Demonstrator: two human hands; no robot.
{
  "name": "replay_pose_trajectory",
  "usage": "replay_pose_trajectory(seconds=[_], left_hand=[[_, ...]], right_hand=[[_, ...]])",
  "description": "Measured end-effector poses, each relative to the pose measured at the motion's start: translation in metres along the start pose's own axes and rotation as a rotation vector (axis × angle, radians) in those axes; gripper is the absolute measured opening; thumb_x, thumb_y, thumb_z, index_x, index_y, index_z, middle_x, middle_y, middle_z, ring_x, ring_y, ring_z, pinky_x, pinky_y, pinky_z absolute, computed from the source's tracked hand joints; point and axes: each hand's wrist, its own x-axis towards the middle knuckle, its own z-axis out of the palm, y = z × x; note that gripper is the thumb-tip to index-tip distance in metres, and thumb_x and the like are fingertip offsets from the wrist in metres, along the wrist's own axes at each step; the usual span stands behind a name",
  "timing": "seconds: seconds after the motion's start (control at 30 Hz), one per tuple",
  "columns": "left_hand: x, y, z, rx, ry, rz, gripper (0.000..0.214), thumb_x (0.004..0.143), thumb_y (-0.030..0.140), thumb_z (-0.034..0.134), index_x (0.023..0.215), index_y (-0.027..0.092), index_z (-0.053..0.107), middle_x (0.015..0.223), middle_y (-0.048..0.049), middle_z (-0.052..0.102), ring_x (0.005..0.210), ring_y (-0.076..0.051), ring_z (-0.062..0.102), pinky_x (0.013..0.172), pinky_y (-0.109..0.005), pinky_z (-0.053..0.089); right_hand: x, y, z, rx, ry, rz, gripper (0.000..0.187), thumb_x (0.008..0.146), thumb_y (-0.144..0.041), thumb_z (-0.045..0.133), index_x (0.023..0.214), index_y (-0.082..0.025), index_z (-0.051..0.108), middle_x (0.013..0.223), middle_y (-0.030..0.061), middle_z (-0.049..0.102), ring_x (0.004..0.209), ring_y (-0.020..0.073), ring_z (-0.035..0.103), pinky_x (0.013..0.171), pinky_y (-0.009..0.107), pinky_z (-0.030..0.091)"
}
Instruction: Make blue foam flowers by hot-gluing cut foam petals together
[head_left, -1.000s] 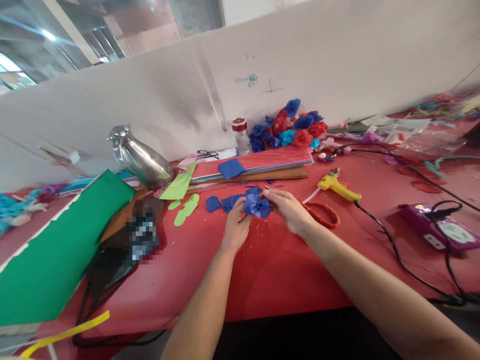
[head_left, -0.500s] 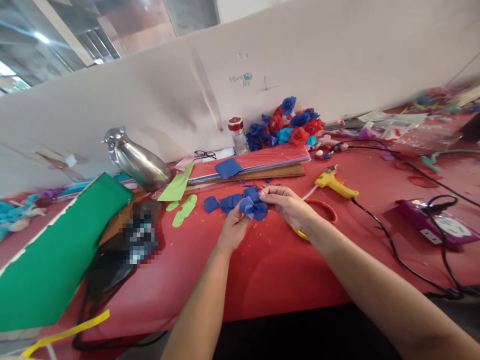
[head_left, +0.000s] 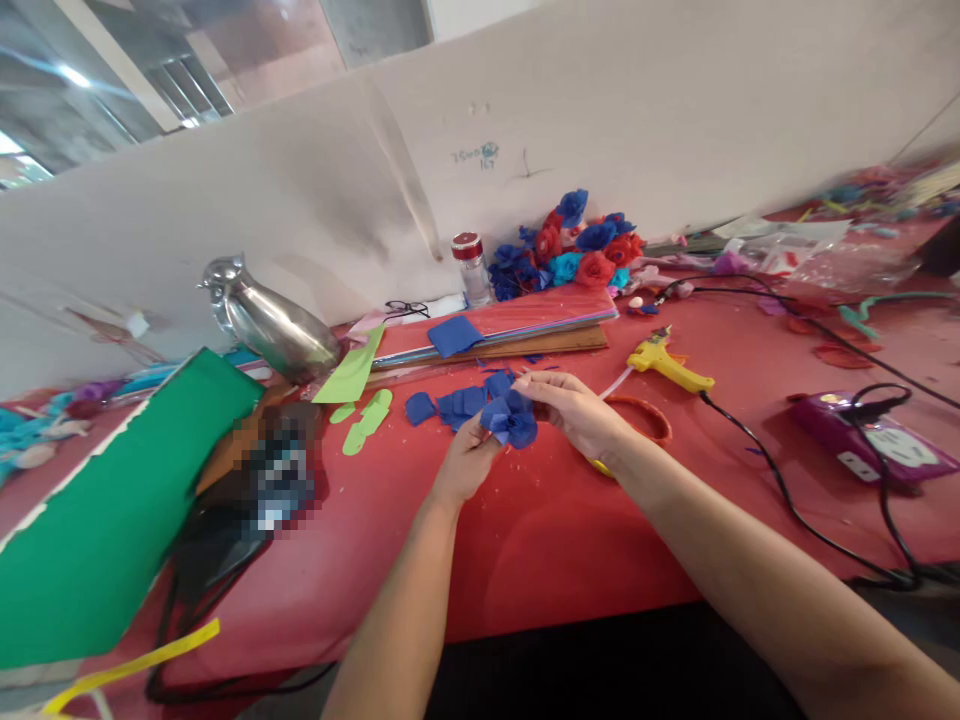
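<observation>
Both of my hands meet over the red table (head_left: 540, 540) around a small blue paper flower (head_left: 511, 420). My left hand (head_left: 466, 462) grips the flower from below, fingers curled round its base. My right hand (head_left: 574, 408) pinches the flower's upper petals between thumb and fingertips. Loose blue paper pieces (head_left: 457, 404) lie on the table just behind the flower. A yellow glue gun (head_left: 664, 362) rests to the right of my right hand, and an orange-handled tool (head_left: 643, 418) lies partly hidden under my right wrist.
A green sheet (head_left: 97, 520) and a dark bag (head_left: 262, 470) fill the left. A steel jug (head_left: 274, 322), stacked coloured sheets (head_left: 525, 318), a jar (head_left: 469, 266) and finished red and blue flowers (head_left: 574, 250) stand at the back. A purple power strip (head_left: 874, 440) with black cables lies right.
My hands have kept hold of the blue flower and turned it slightly, the petals shifting between my fingers. The view has drifted a little.
</observation>
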Motion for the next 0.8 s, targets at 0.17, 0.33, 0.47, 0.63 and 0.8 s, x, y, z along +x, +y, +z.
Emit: replay_pose_trajectory(seconds=[0.17,0.33,0.47,0.63,0.8], left_hand=[[0.001,0.003,0.002,0.018,-0.050,0.012,0.026,0.070,0.044,0.073,0.070,0.019,0.066,0.071,0.0006,0.062,0.082,-0.017,0.052,0.086,-0.032,0.041],[0.000,0.006,0.005,-0.016,-0.050,0.006,0.028,0.069,0.044,0.074,0.067,0.018,0.064,0.069,0.0007,0.059,0.075,-0.015,0.049,0.080,-0.030,0.042],[-0.001,0.009,0.008,-0.066,-0.055,-0.006,0.031,0.065,0.040,0.078,0.059,0.017,0.058,0.061,0.0029,0.051,0.070,-0.013,0.046,0.077,-0.028,0.041],[-0.001,0.011,0.008,-0.064,-0.066,-0.034,0.031,0.064,0.040,0.079,0.057,0.018,0.057,0.059,0.0034,0.049,0.070,-0.013,0.046,0.077,-0.028,0.040],[-0.002,0.009,0.007,-0.070,-0.111,-0.052,0.033,0.063,0.043,0.079,0.056,0.018,0.057,0.057,0.0032,0.049,0.070,-0.014,0.048,0.077,-0.028,0.041]], right_hand=[[-0.001,0.000,0.000,-0.096,-0.052,-0.049,0.038,0.067,-0.051,0.073,0.059,-0.017,0.057,0.056,-0.0028,0.053,0.054,0.0091,0.047,0.057,0.025,0.039],[-0.001,-0.001,0.001,-0.001,-0.023,-0.058,0.038,0.065,-0.050,0.075,0.058,-0.019,0.055,0.055,-0.0044,0.051,0.051,0.0085,0.045,0.054,0.025,0.037],[0.001,-0.001,-0.001,-0.023,0.064,-0.041,0.037,0.069,-0.053,0.071,0.062,-0.018,0.057,0.056,-0.0038,0.051,0.052,0.0086,0.043,0.054,0.025,0.036],[0.001,0.000,-0.003,-0.119,0.010,0.012,0.044,0.074,-0.060,0.062,0.063,-0.017,0.059,0.060,-0.0008,0.056,0.057,0.0114,0.050,0.062,0.028,0.040],[-0.001,-0.003,-0.003,-0.138,-0.049,-0.027,0.041,0.070,-0.056,0.068,0.060,-0.018,0.058,0.059,-0.0017,0.055,0.059,0.0114,0.049,0.063,0.027,0.038]])
